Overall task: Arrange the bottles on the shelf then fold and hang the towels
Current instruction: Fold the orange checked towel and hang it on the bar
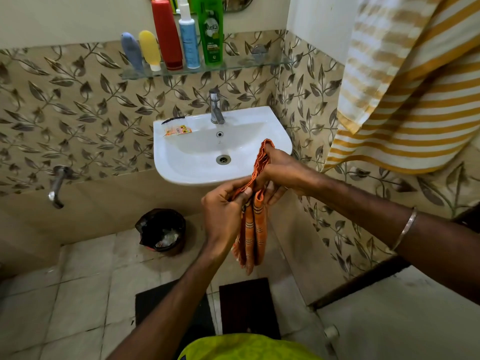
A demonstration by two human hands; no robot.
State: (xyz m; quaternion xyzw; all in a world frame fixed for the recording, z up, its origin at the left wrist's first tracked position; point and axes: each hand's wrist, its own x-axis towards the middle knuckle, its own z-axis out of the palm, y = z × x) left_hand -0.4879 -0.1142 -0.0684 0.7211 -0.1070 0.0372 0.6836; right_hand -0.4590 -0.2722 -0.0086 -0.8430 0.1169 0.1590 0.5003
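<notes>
An orange striped towel (253, 229) hangs bunched in front of the sink. My left hand (223, 214) pinches its gathered top edge from the left. My right hand (279, 170) grips the same edge higher up, by the sink's front right rim. On the glass shelf (241, 64) above the tap stand several bottles in a row: a grey-blue tube (132, 50), a yellow tube (150, 49), a red bottle (167, 32), a pale blue pump bottle (189, 40) and a green bottle (211, 29). A white and yellow striped towel (405, 100) hangs at the upper right.
A white sink (187, 162) with a chrome tap (216, 106) holds a small sachet (178, 130) and a black comb (172, 119). A black bin (162, 231) sits on the tiled floor. A wall tap (57, 185) sticks out at the left. Two dark mats (248, 305) lie below.
</notes>
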